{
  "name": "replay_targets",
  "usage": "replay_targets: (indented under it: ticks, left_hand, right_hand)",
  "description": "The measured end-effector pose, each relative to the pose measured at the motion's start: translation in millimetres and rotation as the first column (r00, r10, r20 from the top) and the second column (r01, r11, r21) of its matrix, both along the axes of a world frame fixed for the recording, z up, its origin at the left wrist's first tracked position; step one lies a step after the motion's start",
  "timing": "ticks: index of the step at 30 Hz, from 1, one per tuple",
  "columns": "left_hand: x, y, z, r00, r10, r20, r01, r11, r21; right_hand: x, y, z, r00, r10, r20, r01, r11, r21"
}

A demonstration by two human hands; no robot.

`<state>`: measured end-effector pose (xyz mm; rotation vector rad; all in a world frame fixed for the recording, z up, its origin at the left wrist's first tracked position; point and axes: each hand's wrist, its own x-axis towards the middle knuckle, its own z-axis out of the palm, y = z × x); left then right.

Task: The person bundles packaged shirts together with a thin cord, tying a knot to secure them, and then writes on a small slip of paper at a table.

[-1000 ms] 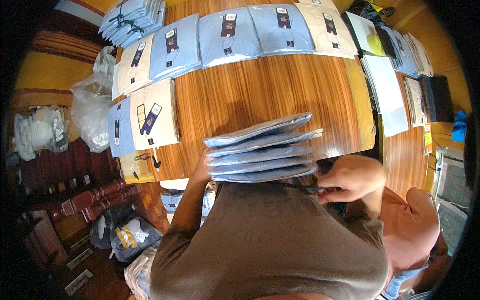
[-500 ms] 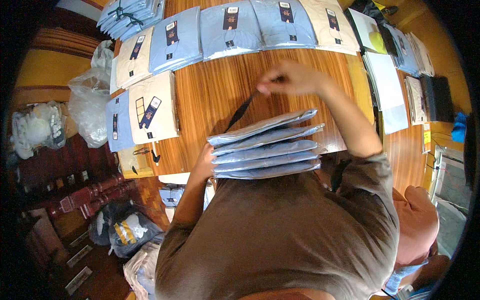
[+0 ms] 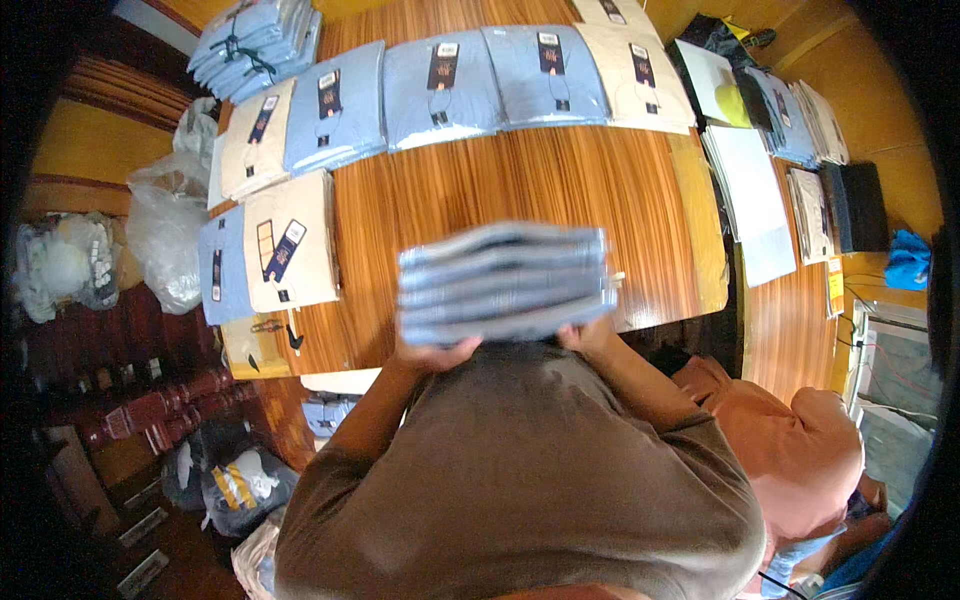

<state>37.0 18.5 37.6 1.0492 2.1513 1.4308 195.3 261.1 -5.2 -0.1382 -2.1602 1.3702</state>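
The person holds a stack of packed blue shirts (image 3: pixel 505 282) in front of the chest, above the near edge of the wooden bench (image 3: pixel 520 185). The stack is blurred, so it seems to be carried or shifted at this moment. The left hand (image 3: pixel 432 352) supports it from below at one end, with the fingers curled under the lowest pack, and the right hand (image 3: pixel 588 335) grasps the other lower corner in the same way. I judge that the step in hand is bringing the stack to the bench; the next move asks for a free place on the wood and a level lowering, so that the slippery packs do not slide apart. Along the far side of the bench lies a row of flat shirt packs (image 3: pixel 440 85), light blue and cream, each with a dark narrow tag near the collar. At the left edge lies a cream pack (image 3: pixel 290 240) with a blue tag, and behind it clear plastic bags (image 3: pixel 165 225).
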Motion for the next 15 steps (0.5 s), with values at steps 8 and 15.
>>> replay_targets:
  ticks: [8,15]
  left_hand:
    - [-71,40,-18,0.737,0.212,0.641,-0.101,0.973,-0.205]
    - [-63,10,-17,0.840,0.276,0.468,-0.111,0.930,-0.350]
  right_hand:
    - [-69,21,35,0.527,-0.153,0.836,0.257,0.966,0.015]
    - [-60,32,18,0.603,-0.027,0.797,0.140,0.988,-0.072]
